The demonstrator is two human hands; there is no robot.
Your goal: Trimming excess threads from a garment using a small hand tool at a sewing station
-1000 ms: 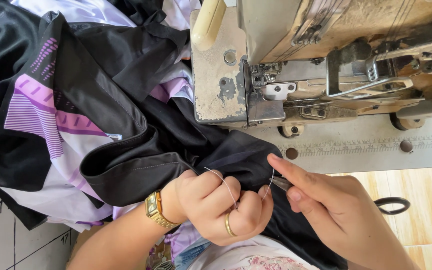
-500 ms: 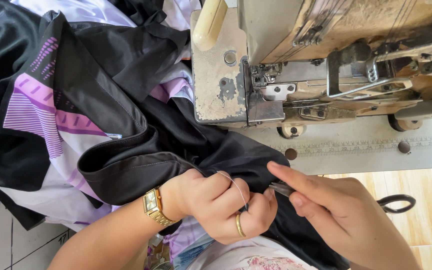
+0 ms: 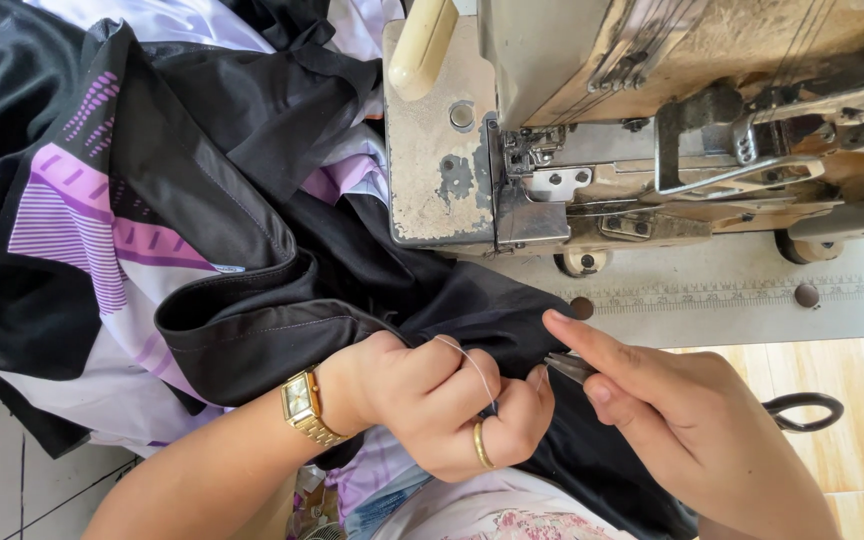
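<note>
Left hand (image 3: 442,405): gold ring (image 3: 480,446) on a finger, gold square-faced wristwatch (image 3: 304,408) with metal link band at wrist. Right hand (image 3: 692,420): bare, no jewellery seen. Both forearms bare, no sleeves. Light floral-print garment (image 3: 522,522) on torso, bottom edge.

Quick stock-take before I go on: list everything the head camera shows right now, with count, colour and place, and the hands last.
black fabric: one piece, black, pinched between both hands below the machine
garment pile: one heap, black, purple and white, left
sewing machine: one, worn beige and metal, top right
machine bed: one, grey, with a printed scale along it, under the machine
thread: one strand, pale, over the left hand's knuckles
snips: one, metal tip and black loop, in the right hand
wristwatch: one, gold, left wrist
ring: one, gold, left hand
left hand: gripping the fabric
right hand: holding the snips at the fabric
</note>
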